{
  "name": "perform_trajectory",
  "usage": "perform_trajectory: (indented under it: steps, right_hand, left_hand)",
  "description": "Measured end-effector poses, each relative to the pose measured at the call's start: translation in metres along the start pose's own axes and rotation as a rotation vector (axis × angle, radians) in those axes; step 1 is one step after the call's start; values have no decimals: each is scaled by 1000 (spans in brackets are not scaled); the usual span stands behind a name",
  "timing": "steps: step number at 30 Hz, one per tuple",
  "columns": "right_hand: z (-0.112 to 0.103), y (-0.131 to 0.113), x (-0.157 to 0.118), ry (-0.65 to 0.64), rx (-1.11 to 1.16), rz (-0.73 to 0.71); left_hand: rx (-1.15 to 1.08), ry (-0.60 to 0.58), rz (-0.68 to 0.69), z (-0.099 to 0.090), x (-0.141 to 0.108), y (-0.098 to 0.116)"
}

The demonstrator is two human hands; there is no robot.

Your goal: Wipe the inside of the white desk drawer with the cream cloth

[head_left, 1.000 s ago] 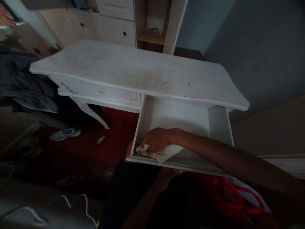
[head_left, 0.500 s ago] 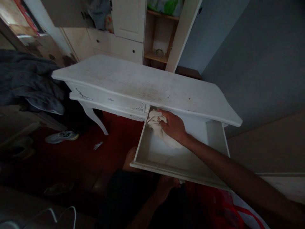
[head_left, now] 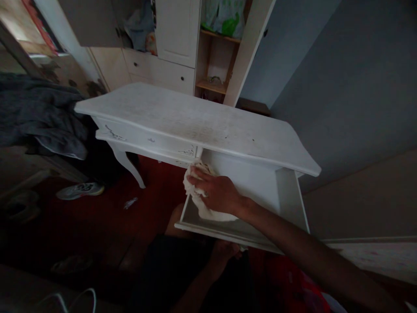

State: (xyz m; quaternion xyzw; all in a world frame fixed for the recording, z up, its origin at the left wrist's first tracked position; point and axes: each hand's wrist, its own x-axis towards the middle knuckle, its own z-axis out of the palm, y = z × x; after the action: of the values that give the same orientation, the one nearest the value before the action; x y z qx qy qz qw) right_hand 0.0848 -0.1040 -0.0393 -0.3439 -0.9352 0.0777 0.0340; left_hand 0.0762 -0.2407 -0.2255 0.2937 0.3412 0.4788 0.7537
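Observation:
A cream cloth (head_left: 208, 211) is bunched under my right hand (head_left: 216, 191), its fingers pressed on it at the left wall of the pulled-out drawer (head_left: 260, 174). Part of the cloth hangs over that wall; the rest trails onto the drawer bottom. The drawer belongs to a white table (head_left: 182, 113) with dark smudges on its top. Below the drawer's front edge is my left hand (head_left: 226, 252), closed at the drawer's underside by a small pale thing that I cannot make out.
Dark clothing (head_left: 42, 113) is heaped at the left. A shoe (head_left: 80, 190) lies on the red floor (head_left: 146, 208). Behind the table stands a white cabinet (head_left: 176, 30) with an open door. A grey wall (head_left: 352, 95) rises at the right.
My right hand has moved with the cloth from inside the drawer's back left corner toward me, onto the left wall. My left hand remains below the front edge. The view has shifted slightly.

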Motion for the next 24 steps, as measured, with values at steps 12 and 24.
perform_trajectory:
  steps: [12, 24]
  right_hand:
    - [-26, -13, -37, -322, -31, -390]
    - [-35, 9, -113, -312, -125, -294]
  left_hand:
    - [44, 49, 3, -4, -5, -2]
    - [53, 73, -9, 8, -4, 17]
